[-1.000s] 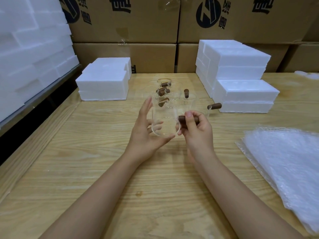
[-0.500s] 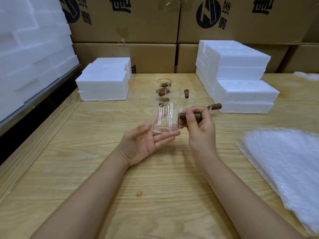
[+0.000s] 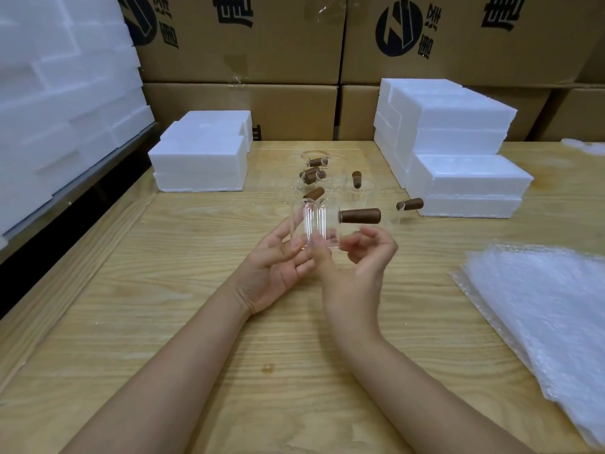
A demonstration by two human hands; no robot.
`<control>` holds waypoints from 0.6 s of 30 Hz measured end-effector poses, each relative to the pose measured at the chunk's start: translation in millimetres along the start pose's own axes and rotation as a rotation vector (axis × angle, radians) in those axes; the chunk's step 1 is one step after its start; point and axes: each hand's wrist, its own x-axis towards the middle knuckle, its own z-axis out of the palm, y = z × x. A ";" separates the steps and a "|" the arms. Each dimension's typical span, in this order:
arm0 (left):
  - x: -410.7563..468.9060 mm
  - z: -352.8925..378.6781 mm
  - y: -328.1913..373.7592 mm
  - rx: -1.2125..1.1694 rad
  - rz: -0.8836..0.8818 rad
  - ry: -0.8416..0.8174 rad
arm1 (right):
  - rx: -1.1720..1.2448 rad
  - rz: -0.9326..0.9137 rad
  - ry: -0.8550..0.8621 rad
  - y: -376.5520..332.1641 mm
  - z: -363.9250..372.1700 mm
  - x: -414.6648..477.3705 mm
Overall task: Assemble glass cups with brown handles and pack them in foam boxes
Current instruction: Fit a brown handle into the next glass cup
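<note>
Here's the glass cup (image 3: 316,224), upright and held above the desk (image 3: 147,306) dead centre, its brown handle (image 3: 360,215) sticking straight out to the right. The left hand (image 3: 278,267) has it: palm up, fingers under the base, thumb up the near-left wall. The right hand (image 3: 363,267) is off the handle, fingers loosely curled just beneath it and gripping nothing. One finger reaches toward the cup's bottom rim, but it's blurred, so I can't call contact. Right behind the held cup, partly seen through it, a cluster of glass cups (image 3: 314,175) stands on the desk. I count five brown handles there, possibly six, as two overlap. One outlying cup (image 3: 410,204) sits beside the right-hand foam boxes (image 3: 465,178), a stepped pile, low in front and taller behind. Across the cluster is the left-hand foam boxes (image 3: 199,158) group, two layers high. A wall of foam blocks (image 3: 49,93) fills the far left, and printed cardboard cartons (image 3: 262,44) are stacked in two rows along the back. One heap of bubble-wrap sheets (image 3: 550,306) lies on the desk, just right of the right forearm.
</note>
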 end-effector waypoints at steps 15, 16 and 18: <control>3.6 1.9 2.9 0.199 0.026 0.050 | 0.686 0.512 -0.215 -3.5 -10.0 29.2; 3.7 1.1 2.5 0.207 0.033 0.064 | 0.714 0.541 -0.239 -2.6 -10.5 29.7; 3.7 0.3 1.6 0.226 0.048 0.087 | 0.741 0.588 -0.276 -1.1 -11.3 29.4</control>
